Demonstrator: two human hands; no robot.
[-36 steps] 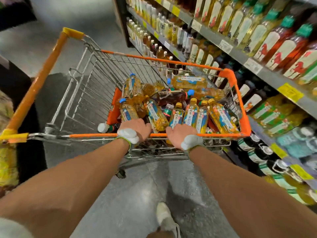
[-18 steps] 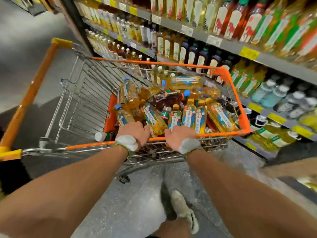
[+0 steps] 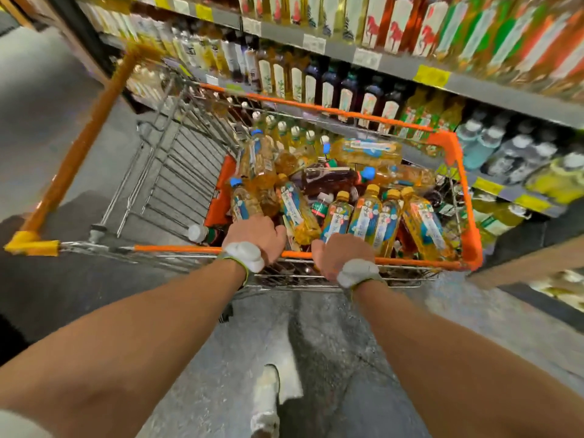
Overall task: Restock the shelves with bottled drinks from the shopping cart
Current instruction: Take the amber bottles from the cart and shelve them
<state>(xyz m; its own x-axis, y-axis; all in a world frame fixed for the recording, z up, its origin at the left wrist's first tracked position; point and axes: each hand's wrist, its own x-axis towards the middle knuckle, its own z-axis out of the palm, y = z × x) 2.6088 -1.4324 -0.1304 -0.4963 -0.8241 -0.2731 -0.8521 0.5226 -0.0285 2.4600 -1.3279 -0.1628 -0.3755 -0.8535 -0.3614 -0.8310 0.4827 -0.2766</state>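
A wire shopping cart (image 3: 347, 116) with an orange rim stands in front of me, side-on to the shelves. Several bottled drinks (image 3: 366, 216) lie piled in it, mostly amber tea with blue or yellow caps, plus one dark bottle (image 3: 328, 181). My left hand (image 3: 256, 233) grips the cart's near orange rim. My right hand (image 3: 338, 254) grips the same rim a little to the right. Both wrists wear white bands. The shelves (image 3: 398, 66) behind the cart hold rows of bottles.
The cart's orange push handle (image 3: 79, 147) juts out on the left. Grey concrete floor (image 3: 331, 358) lies below, with my white shoe (image 3: 267, 396) on it. Lower shelves at the right carry clear and yellow-green bottles (image 3: 518, 156). The picture is blurred by motion.
The cart and my view have swung to the right toward the shelves, so more shelf rows fill the top of the view. Both hands keep their grip on the rim.
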